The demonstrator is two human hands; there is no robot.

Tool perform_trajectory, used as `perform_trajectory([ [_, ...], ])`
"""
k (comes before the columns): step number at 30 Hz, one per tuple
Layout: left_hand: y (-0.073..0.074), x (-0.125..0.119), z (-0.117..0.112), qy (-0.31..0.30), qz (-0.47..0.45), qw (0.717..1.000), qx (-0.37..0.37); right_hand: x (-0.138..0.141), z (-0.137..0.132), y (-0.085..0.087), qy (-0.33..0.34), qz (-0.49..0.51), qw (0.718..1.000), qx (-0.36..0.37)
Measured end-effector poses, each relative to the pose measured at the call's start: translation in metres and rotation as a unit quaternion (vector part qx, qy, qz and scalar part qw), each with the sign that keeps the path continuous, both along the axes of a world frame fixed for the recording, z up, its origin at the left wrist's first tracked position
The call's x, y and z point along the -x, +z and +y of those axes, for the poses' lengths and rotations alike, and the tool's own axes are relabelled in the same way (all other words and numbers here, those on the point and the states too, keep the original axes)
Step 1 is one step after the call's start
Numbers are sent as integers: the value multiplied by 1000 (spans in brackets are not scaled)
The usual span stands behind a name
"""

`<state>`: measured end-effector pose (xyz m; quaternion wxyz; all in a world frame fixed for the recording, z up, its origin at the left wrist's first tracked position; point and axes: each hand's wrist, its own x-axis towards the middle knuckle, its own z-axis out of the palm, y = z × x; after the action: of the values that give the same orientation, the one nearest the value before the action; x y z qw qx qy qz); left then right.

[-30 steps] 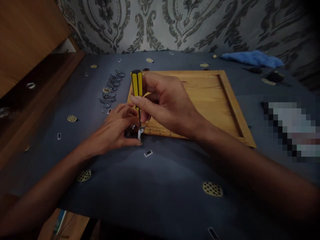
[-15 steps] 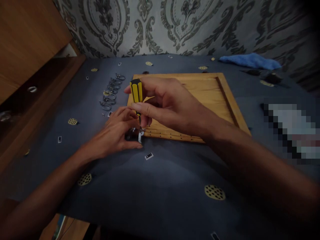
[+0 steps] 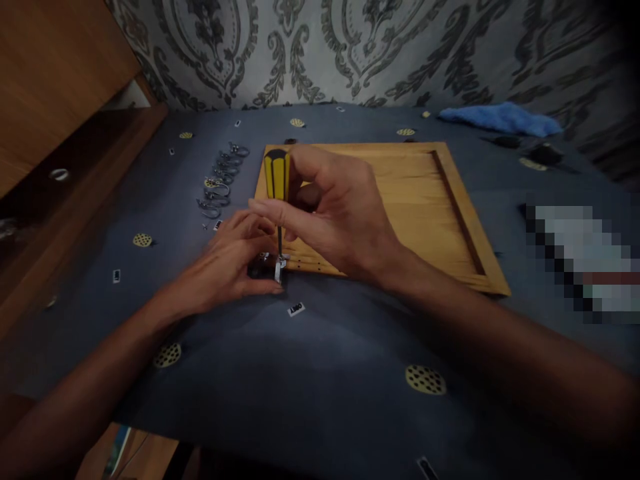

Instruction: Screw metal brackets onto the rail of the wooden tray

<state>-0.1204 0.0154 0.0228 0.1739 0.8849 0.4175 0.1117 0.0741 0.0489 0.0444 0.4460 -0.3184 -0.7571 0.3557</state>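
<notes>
My right hand (image 3: 335, 207) is closed around the yellow and black handle of a screwdriver (image 3: 277, 175). The shaft points down, its tip at a small metal hook (image 3: 280, 265) on the front left corner of a shallow wooden tray (image 3: 400, 200). My left hand (image 3: 227, 260) steadies that hook, thumb at its lower end and fingers curled behind it. Small dark holes run along the tray's near edge. Several similar metal hooks (image 3: 217, 190) lie in a row on the cloth, beyond my left hand.
A dark patterned cloth (image 3: 320, 373) covers the surface. A blue rag (image 3: 500, 120) and a black object (image 3: 545, 153) lie at the back right, with a blurred-out flat item (image 3: 590, 260) nearer. Wooden furniture (image 3: 65, 87) borders the left, a patterned wall (image 3: 310, 53) the back.
My right hand has shifted its grip on the screwdriver, which now stands more upright with more shaft showing. The tray's near right corner has come into view. My left hand stays on the hook.
</notes>
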Motion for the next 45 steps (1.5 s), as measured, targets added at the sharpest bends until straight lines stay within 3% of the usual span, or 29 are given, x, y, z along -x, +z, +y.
perform_trajectory([
  [4,-4,2,1,-3,-11,1000,-10,-4,0,4,-25,49,998,-2],
  [12,-5,4,3,-19,-8,1000,-1,-6,1,3,6,21,1000,18],
  [23,-7,5,3,-16,-23,1000,-7,-2,3,-4,-11,-3,1000,0],
  [28,-5,3,2,-13,-17,1000,-13,-3,2,0,-2,-35,999,-12],
  [38,-3,2,1,-6,-11,1000,-15,-19,9,23,148,-122,981,28],
  [45,-5,3,1,-8,-11,1000,-9,-12,9,12,113,-71,989,66],
])
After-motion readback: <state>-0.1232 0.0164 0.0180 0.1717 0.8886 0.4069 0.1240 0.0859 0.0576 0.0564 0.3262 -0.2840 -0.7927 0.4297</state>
